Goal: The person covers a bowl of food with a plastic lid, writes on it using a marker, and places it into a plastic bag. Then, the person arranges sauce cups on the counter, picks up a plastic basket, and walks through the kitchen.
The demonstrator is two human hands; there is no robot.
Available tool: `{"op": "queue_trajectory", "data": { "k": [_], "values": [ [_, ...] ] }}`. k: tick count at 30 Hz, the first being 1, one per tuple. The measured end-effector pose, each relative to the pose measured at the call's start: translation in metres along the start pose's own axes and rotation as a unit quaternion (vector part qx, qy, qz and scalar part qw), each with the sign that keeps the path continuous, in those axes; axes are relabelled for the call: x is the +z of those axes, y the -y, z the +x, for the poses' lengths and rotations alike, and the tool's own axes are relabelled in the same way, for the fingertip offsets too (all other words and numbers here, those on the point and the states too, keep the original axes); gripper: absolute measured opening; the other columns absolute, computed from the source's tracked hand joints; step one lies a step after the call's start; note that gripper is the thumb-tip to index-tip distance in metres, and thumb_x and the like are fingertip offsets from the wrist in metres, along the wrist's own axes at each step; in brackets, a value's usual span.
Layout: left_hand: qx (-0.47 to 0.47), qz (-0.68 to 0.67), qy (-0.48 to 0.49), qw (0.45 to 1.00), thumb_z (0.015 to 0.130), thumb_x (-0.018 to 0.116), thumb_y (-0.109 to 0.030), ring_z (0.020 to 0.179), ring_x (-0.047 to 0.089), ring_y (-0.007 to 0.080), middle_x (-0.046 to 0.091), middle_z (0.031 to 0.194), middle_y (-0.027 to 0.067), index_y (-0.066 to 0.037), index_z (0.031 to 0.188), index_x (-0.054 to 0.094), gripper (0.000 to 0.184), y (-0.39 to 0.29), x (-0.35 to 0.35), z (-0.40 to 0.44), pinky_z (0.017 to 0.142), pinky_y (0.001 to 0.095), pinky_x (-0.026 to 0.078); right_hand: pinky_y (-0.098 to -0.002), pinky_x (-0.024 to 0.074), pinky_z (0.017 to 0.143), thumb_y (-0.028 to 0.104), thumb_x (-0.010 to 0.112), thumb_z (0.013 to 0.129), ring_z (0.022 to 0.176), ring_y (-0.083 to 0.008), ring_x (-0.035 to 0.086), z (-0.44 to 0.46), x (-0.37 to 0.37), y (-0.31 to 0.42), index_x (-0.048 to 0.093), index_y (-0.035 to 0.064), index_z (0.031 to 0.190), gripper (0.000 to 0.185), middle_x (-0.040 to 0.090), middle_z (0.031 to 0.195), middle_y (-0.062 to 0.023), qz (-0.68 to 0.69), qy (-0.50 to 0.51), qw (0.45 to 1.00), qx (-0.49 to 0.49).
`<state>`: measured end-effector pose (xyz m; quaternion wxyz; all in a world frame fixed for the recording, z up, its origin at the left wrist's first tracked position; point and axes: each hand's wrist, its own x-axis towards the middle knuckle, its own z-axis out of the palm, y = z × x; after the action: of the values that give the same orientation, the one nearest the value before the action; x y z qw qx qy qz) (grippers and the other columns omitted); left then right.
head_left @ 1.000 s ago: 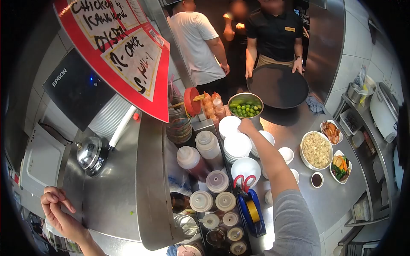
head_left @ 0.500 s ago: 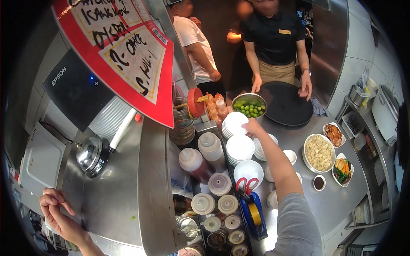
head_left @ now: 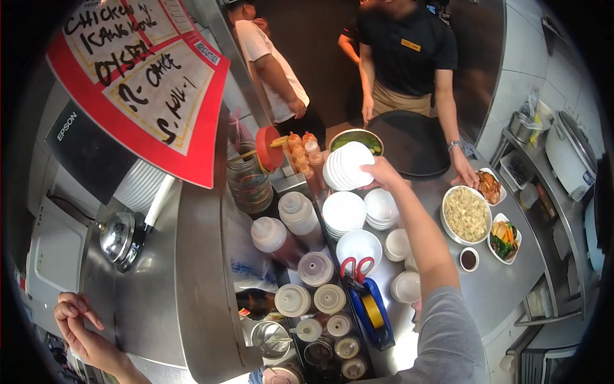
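The right hand [head_left: 385, 174] grips a tilted bowl stack [head_left: 345, 168] by its right side — the left hand [head_left: 80, 325], half-curled, empty, is well apart.

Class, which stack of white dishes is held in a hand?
The tilted stack in the person's right hand, partly covering the metal bowl from view; the other white stacks stand on the counter, unheld.
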<state>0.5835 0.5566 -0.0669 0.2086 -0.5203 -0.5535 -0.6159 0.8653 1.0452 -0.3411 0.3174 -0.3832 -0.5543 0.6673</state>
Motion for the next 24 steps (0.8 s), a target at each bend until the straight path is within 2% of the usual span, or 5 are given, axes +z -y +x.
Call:
{"op": "queue_trajectory", "data": {
  "k": [7, 15, 19, 23, 24],
  "values": [
    [0.0, -0.035, 0.002, 0.999, 0.088, 0.03, -0.002, 0.054, 0.033, 0.0074, 0.043, 0.084, 0.0095, -0.001, 0.084, 0.043, 0.013, 0.002, 0.001, 0.0, 0.076, 0.025, 0.035, -0.0371, 0.0573, 0.054, 0.007, 0.054, 0.079, 0.07, -0.0316, 0.065, -0.095, -0.047, 0.021, 0.048, -0.0103, 0.109, 0.034, 0.061, 0.09, -0.0206, 0.043, -0.059, 0.997, 0.006],
    [0.022, -0.082, 0.02, 0.996, 0.088, 0.032, 0.0, 0.055, 0.036, 0.0072, 0.044, 0.084, 0.0104, -0.001, 0.085, 0.045, 0.013, 0.008, 0.003, 0.001, 0.062, 0.0189, 0.034, -0.0327, 0.0535, 0.041, 0.007, 0.055, 0.079, 0.054, -0.0321, 0.064, -0.104, -0.063, 0.015, 0.049, -0.0165, 0.1, 0.032, 0.062, 0.077, -0.0236, -0.159, -0.076, 0.978, 0.107],
    [0.011, -0.084, 0.025, 0.996, 0.087, 0.033, 0.002, 0.052, 0.036, 0.0064, 0.045, 0.083, 0.0105, 0.0, 0.085, 0.046, 0.013, 0.01, 0.0, 0.002, 0.066, 0.0191, 0.035, -0.0321, 0.0536, 0.04, 0.007, 0.055, 0.075, 0.052, -0.0248, 0.064, -0.085, -0.043, 0.015, 0.056, -0.0186, 0.084, 0.027, 0.062, 0.063, -0.0199, -0.43, -0.078, 0.894, 0.097],
    [0.019, -0.073, 0.025, 0.997, 0.088, 0.032, 0.001, 0.053, 0.036, 0.0067, 0.045, 0.083, 0.0106, 0.0, 0.085, 0.045, 0.013, 0.011, -0.001, 0.002, 0.067, 0.0197, 0.035, -0.0347, 0.0536, 0.057, 0.007, 0.055, 0.072, 0.061, -0.0257, 0.066, -0.089, -0.033, 0.018, 0.063, -0.0062, 0.078, 0.016, 0.064, 0.068, -0.0182, -0.474, -0.12, 0.866, 0.107],
    [0.015, -0.074, 0.021, 0.997, 0.088, 0.032, 0.001, 0.053, 0.036, 0.0068, 0.045, 0.083, 0.0107, 0.0, 0.085, 0.045, 0.013, 0.009, 0.0, 0.002, 0.068, 0.0199, 0.035, -0.0377, 0.053, 0.065, 0.008, 0.056, 0.072, 0.07, -0.0286, 0.066, -0.092, -0.034, 0.013, 0.065, -0.0019, 0.08, 0.015, 0.065, 0.072, -0.018, -0.513, -0.172, 0.84, 0.033]
  ]
}}
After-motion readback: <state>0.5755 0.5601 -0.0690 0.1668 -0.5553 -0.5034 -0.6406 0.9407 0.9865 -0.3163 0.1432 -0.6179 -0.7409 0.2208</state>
